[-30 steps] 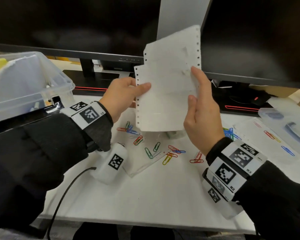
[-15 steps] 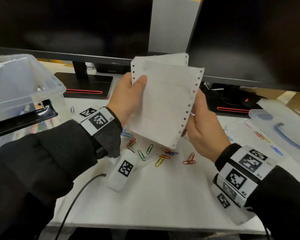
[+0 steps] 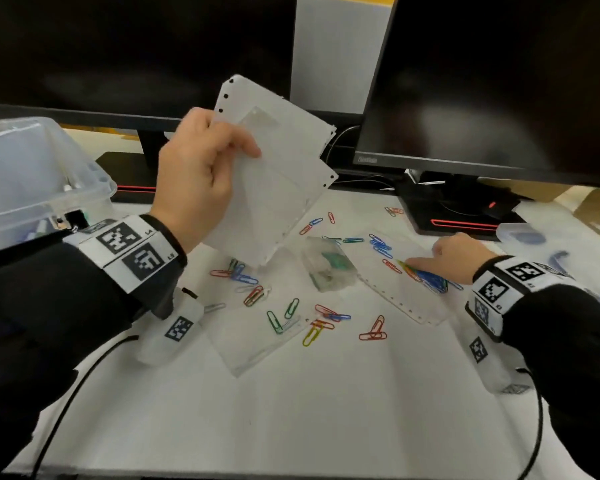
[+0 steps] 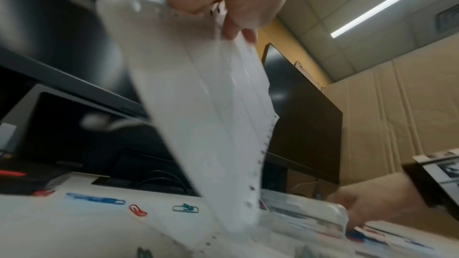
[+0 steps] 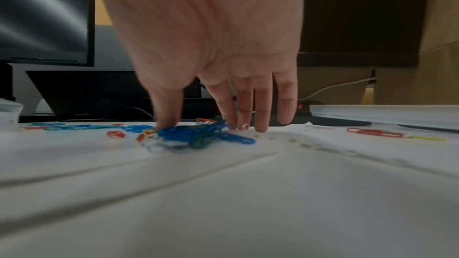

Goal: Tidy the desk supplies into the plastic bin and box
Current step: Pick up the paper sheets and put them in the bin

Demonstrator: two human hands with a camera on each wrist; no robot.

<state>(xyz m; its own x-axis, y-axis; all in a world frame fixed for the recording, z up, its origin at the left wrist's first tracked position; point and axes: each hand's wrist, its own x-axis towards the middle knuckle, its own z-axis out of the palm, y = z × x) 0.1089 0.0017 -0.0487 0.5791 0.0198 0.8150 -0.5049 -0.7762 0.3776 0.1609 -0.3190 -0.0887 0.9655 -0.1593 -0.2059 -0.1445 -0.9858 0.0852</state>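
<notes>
My left hand (image 3: 236, 150) grips a stack of white perforated sheets (image 3: 274, 181) above the desk, thumb on the front, the stack tilted; the same sheets (image 4: 206, 105) hang below the left hand (image 4: 223, 11) in the left wrist view. Low at the right, my right hand (image 3: 430, 256) touches a pile of blue paper clips (image 3: 430, 280) with straight fingers. The pile lies on another perforated sheet (image 3: 406, 303). In the right wrist view the right hand (image 5: 206, 119) has its thumb against the pile (image 5: 198, 134). Loose coloured clips (image 3: 253, 296) are scattered across the desk.
A small clear box (image 3: 328, 268) sits mid-desk between my hands. The clear plastic bin (image 3: 32, 188) stands at the left, a clear box with a blue handle (image 3: 534, 237) at the right edge. Two dark monitors (image 3: 482, 81) on stands fill the back. Cables trail off both wrists.
My right hand has let go of the sheets and dropped to the clip pile at the right. The left hand now holds the stack alone, swung left and tilted.
</notes>
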